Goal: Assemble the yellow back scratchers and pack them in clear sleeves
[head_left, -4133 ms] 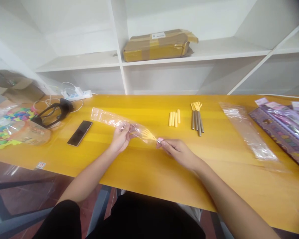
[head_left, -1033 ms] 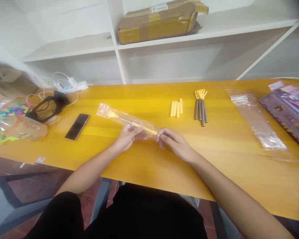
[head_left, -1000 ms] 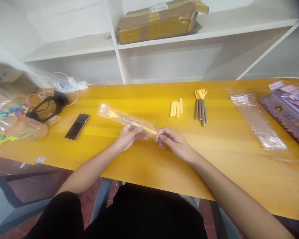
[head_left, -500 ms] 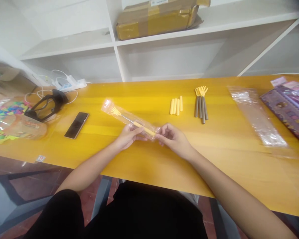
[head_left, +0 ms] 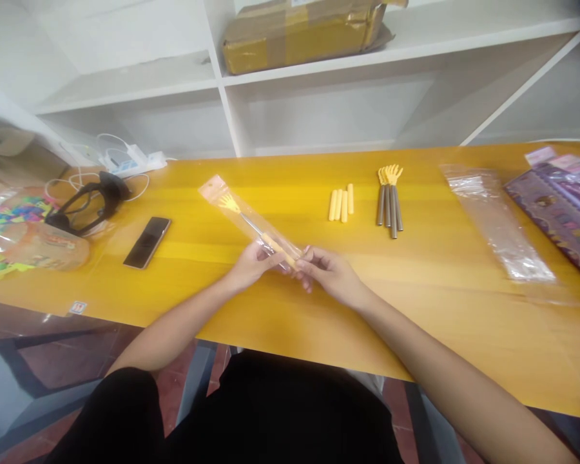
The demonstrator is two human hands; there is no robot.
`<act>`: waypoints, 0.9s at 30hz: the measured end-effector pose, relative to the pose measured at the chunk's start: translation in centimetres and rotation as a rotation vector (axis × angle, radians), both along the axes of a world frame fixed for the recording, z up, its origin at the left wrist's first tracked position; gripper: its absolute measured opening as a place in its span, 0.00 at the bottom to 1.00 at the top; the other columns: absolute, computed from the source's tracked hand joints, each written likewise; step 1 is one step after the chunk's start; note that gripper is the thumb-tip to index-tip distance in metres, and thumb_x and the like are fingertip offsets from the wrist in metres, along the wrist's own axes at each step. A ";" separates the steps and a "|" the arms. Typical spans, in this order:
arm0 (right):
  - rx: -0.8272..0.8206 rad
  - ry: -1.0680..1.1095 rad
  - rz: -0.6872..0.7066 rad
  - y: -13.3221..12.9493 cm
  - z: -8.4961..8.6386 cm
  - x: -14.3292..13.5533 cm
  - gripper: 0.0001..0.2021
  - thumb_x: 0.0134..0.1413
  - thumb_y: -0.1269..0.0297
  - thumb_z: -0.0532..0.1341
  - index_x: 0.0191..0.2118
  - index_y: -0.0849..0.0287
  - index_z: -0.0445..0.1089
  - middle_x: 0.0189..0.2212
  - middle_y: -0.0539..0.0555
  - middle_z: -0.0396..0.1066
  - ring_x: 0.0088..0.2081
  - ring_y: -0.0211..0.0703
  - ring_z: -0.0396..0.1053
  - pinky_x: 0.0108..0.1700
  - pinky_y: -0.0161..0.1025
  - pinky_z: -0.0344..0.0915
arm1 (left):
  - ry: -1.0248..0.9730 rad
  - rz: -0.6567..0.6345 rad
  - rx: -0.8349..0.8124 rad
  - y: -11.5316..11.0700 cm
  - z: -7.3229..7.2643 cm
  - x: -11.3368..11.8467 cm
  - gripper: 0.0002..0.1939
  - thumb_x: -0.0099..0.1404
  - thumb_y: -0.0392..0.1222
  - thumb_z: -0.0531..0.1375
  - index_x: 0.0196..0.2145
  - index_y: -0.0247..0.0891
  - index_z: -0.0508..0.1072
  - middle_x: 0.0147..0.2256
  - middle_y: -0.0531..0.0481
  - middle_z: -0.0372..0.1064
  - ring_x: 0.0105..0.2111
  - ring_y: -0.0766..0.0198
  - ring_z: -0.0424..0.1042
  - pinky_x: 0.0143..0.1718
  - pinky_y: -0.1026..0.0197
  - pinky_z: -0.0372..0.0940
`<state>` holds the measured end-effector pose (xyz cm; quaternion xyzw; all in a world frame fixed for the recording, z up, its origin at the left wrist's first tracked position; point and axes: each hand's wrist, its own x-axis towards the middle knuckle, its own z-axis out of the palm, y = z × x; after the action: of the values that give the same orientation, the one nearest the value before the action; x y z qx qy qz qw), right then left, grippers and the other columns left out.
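Note:
A clear plastic bag (head_left: 244, 212) holds a back scratcher (head_left: 254, 223) with a yellow hand-shaped head, a metal rod and a yellow handle. My left hand (head_left: 254, 265) grips the bag beside the handle, thumb on top. At the bag's lower right end, my right hand (head_left: 329, 272) pinches the plastic near the handle's tip. Several yellow tubes (head_left: 339, 205) lie side by side beyond my right hand. To their right are several scratcher pieces (head_left: 390, 203) with yellow heads and dark grey rods.
Flat clear bags (head_left: 500, 225) and a purple patterned package (head_left: 555, 212) lie at the right. On the left are a phone (head_left: 147, 242), black goggles (head_left: 89, 203), a tub (head_left: 53, 246) of colourful pieces and a power strip (head_left: 138, 165). White shelves hold a taped box (head_left: 299, 35).
The bagged scratcher has tilted more steeply, its head end slightly lower and further right. My right hand has shifted a little left and down along the bag's end.

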<state>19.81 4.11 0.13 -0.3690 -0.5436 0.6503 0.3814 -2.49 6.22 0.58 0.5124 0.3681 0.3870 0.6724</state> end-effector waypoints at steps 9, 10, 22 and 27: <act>0.109 -0.130 -0.117 -0.7 -0.2 -0.7 0.26 0.58 0.36 0.69 0.31 0.56 0.65 0.25 0.50 0.74 0.25 0.39 0.73 0.30 0.38 0.72 | 0.172 -0.087 0.124 -1.0 -1.0 0.5 0.21 0.61 0.50 0.75 0.46 0.36 0.79 0.42 0.42 0.81 0.41 0.57 0.80 0.44 0.58 0.73; 0.109 -0.132 -0.108 -0.7 -0.2 -0.6 0.26 0.58 0.36 0.69 0.31 0.56 0.65 0.24 0.50 0.74 0.25 0.39 0.73 0.30 0.38 0.72 | 0.178 -0.079 0.124 -1.0 -1.2 0.6 0.20 0.61 0.51 0.75 0.45 0.36 0.79 0.41 0.43 0.81 0.38 0.59 0.79 0.42 0.59 0.72; 0.137 -0.182 0.086 -0.4 0.4 0.3 0.24 0.63 0.37 0.65 0.35 0.55 0.66 0.29 0.49 0.70 0.27 0.38 0.69 0.30 0.37 0.69 | 0.155 -0.206 0.081 -1.0 -0.3 0.2 0.18 0.65 0.51 0.72 0.45 0.36 0.77 0.37 0.45 0.78 0.34 0.63 0.76 0.37 0.60 0.71; 0.180 -0.238 0.181 -0.5 0.8 0.4 0.23 0.66 0.38 0.62 0.37 0.55 0.67 0.29 0.50 0.69 0.27 0.39 0.67 0.30 0.37 0.66 | 0.157 -0.265 0.055 -1.1 -0.3 0.3 0.20 0.65 0.53 0.71 0.45 0.36 0.76 0.39 0.43 0.79 0.35 0.61 0.78 0.37 0.59 0.73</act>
<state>20.25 3.63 0.92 -0.3573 -0.6721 0.5822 0.2857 -2.23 5.12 0.29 0.6035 0.3381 0.2638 0.6723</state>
